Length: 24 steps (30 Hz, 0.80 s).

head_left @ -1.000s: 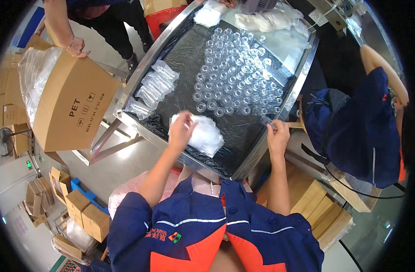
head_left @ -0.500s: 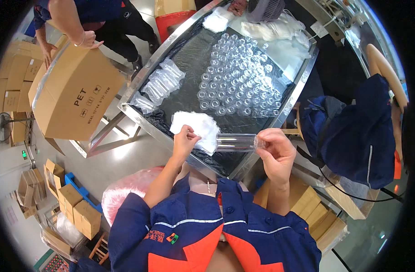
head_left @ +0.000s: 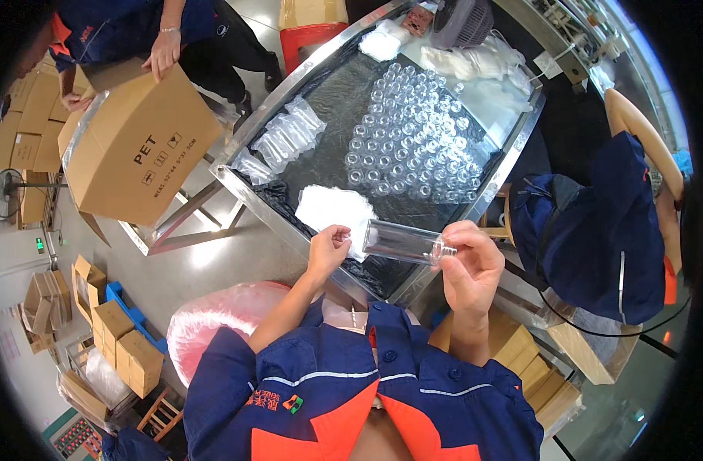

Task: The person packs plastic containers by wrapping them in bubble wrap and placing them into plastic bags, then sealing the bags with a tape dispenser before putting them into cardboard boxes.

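Bottles [head_left: 403,143] behind stacked bags [head_left: 328,206]

Round fan [head_left: 5,195] near stacked cartons [head_left: 27,148]

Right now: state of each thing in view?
Held clear bottle: sideways, base leftward, looks empty
Right hand: closed on that bottle's neck
White plastic bag stack: lying flat, edges uneven
Left hand: fingertips pinched at the stack's edge
Clear bottles: standing upright, packed close
Bagged bottles: lying on their sides
Carton: tilted, co-worker's hand on it
Fan: spinning or not, unclear

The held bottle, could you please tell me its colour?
Clear and colourless; the bottle shows best in the head view.
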Each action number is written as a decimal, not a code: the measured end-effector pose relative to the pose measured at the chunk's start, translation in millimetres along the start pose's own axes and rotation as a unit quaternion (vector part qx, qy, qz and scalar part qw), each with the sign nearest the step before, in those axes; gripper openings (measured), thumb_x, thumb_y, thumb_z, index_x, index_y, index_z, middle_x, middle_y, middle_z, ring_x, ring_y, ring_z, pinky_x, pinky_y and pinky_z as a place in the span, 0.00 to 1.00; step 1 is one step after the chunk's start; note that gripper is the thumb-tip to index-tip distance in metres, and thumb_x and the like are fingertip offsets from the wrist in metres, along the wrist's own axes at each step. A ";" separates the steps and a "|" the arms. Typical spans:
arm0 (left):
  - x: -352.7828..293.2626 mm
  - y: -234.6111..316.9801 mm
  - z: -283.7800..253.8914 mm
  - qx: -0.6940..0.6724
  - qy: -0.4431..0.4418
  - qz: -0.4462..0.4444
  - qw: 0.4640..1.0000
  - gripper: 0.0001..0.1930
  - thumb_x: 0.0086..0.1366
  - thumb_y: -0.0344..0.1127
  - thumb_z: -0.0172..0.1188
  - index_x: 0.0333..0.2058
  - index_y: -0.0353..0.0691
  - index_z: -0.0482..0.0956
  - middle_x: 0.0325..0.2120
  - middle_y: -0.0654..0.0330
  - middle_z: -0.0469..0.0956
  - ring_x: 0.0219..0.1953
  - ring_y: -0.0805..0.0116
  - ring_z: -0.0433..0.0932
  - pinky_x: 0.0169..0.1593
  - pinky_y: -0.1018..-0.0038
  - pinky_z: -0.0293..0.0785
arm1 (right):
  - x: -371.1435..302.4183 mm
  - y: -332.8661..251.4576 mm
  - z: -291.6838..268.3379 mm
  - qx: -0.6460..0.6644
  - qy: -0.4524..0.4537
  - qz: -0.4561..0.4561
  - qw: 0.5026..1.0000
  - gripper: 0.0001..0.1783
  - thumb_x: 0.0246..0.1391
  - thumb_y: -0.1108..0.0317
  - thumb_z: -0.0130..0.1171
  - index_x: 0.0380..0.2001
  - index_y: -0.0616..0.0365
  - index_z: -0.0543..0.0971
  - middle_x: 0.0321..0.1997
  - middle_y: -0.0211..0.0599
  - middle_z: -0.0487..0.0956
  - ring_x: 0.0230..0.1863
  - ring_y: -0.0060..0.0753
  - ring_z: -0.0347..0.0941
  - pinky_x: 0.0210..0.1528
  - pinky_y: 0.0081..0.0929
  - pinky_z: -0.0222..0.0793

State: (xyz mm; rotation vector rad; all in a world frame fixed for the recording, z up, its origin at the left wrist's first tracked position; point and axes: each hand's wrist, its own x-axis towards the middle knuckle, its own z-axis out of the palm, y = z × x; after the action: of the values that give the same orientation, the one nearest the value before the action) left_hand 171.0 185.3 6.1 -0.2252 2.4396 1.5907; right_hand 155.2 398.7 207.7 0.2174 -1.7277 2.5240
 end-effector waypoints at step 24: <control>-14.1 119.2 -24.4 -0.255 0.001 0.174 0.951 0.15 0.54 0.18 0.60 0.42 0.33 0.77 0.42 0.59 0.72 0.33 0.79 0.73 0.36 0.81 0.70 | -6.3 35.9 2.8 0.170 -0.023 0.169 0.970 0.11 0.63 0.70 0.46 0.41 0.66 0.73 0.58 0.52 0.67 0.60 0.44 0.65 0.59 0.40 0.63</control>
State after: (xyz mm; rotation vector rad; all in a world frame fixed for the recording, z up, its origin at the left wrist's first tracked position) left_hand 152.8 211.0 124.5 0.1377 2.1025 2.3567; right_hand 156.5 383.2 174.6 -0.0052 -1.4355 3.0798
